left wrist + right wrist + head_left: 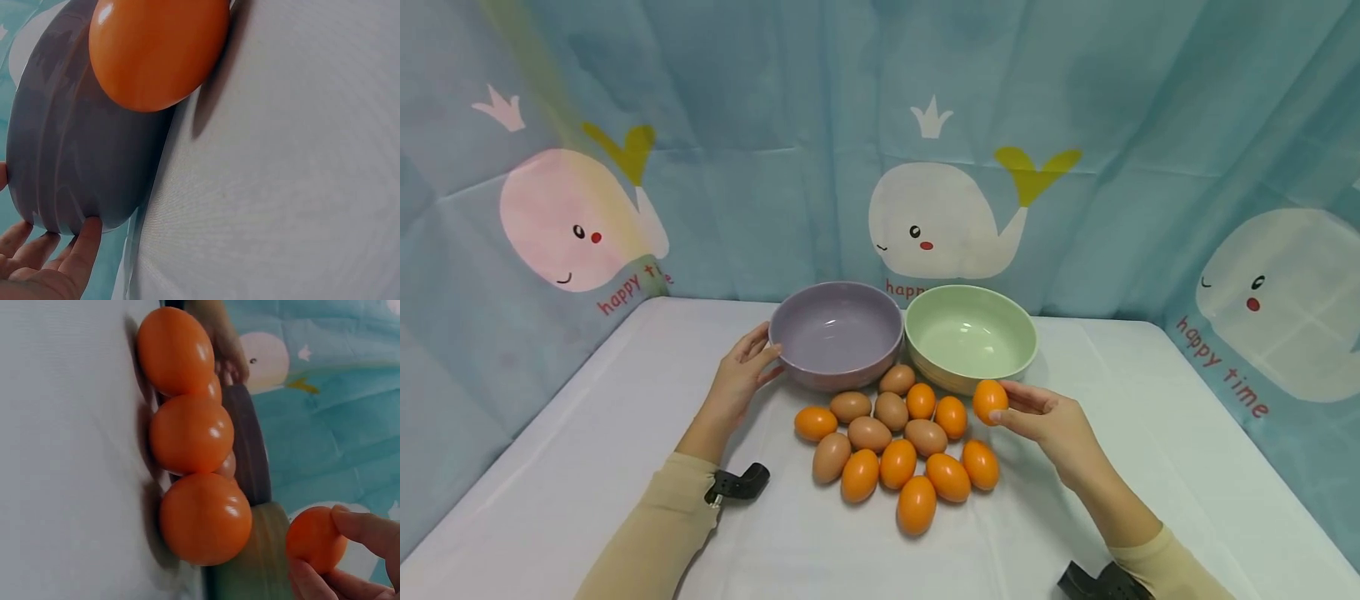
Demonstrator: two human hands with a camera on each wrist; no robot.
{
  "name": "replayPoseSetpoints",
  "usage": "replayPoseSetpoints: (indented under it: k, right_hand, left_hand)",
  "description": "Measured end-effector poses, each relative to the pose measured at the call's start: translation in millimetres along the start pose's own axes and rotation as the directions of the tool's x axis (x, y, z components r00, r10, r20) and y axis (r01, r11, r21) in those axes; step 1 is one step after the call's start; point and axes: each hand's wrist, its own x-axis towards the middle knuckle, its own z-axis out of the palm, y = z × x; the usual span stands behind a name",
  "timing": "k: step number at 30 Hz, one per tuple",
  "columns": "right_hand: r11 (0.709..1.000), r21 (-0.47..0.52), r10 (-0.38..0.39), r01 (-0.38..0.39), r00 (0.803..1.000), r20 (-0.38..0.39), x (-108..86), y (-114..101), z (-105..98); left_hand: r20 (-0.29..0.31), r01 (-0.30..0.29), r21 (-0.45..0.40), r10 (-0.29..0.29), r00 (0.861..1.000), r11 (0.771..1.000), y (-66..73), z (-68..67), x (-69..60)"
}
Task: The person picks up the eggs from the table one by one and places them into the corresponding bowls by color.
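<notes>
My right hand (1051, 427) pinches an orange egg (990, 402) between thumb and fingers, just in front of the green bowl (1026, 358). In the right wrist view that held egg (315, 540) is off the table. At the left, my left hand (739, 377) holds the side of the purple bowl (835, 379), its thumb near the rim and its fingertips against the outer wall in the left wrist view. Both bowls look bare inside. Before them lie several orange eggs (917, 506) and several brown eggs (869, 434) in a loose cluster.
A white cloth covers the table (760, 542). Blue curtains (760, 167) with whale prints stand behind and at both sides. Black wrist mounts (741, 482) are strapped on both beige sleeves (651, 533). The two bowls stand side by side near the back edge.
</notes>
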Motion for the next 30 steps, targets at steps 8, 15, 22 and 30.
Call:
replayPoseSetpoints:
  k: [8,15,22,30]
  right_hand:
    - [0.999,0.008,-0.032,0.032,0.999,0.002,5.1,-17.0,-3.6]
    - [0.998,0.054,-0.041,0.041,0.999,0.008,12.9,-27.4,-3.5]
    - [0.995,0.083,-0.050,0.048,0.998,0.025,24.9,-34.2,-1.6]
    - [0.996,0.080,-0.053,0.050,0.998,0.038,38.3,-40.4,-1.1]
  left_hand:
    - [-0.002,-0.006,0.013,0.006,1.000,1.000,-1.2,1.2,3.0]
    - [0.001,-0.003,-0.001,0.003,1.000,1.000,-0.2,1.3,3.0]
    - [0.005,-0.002,-0.002,0.002,1.000,1.000,2.1,0.1,2.1]
    - [0.007,-0.003,0.007,0.003,1.000,1.000,-0.4,-0.4,2.0]
